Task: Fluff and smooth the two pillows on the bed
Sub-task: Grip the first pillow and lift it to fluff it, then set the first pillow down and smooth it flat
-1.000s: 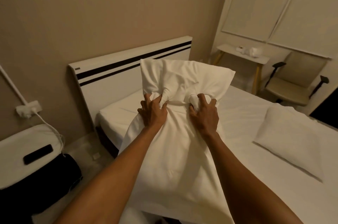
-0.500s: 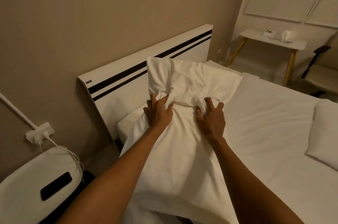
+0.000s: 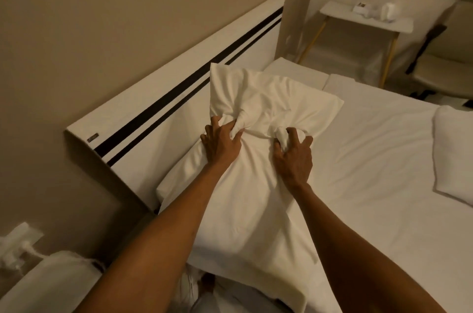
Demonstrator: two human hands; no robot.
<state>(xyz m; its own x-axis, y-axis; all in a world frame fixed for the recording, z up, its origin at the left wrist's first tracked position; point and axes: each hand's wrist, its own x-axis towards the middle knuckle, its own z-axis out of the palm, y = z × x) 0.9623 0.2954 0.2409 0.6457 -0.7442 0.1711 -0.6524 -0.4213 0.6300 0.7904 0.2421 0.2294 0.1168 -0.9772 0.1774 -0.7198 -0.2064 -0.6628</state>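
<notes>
A white pillow (image 3: pixel 245 192) lies lengthways at the head of the bed (image 3: pixel 371 164), close to the headboard. My left hand (image 3: pixel 221 142) and my right hand (image 3: pixel 294 154) each clench a bunch of its case near the middle, so the fabric is pinched into two knots. The far end of the pillow stands up crumpled against the headboard. A second white pillow (image 3: pixel 454 154) lies flat on the sheet at the right edge, partly cut off by the frame.
A white headboard (image 3: pixel 163 110) with two black stripes runs along the beige wall. A small white side table (image 3: pixel 366 18) with small items stands past the bed's far corner, a chair (image 3: pixel 440 64) beside it. A white-covered object (image 3: pixel 48 284) sits bottom left.
The pillow has come down from upright toward the mattress near the headboard, both hands keeping their grip. The view has tilted down and left.
</notes>
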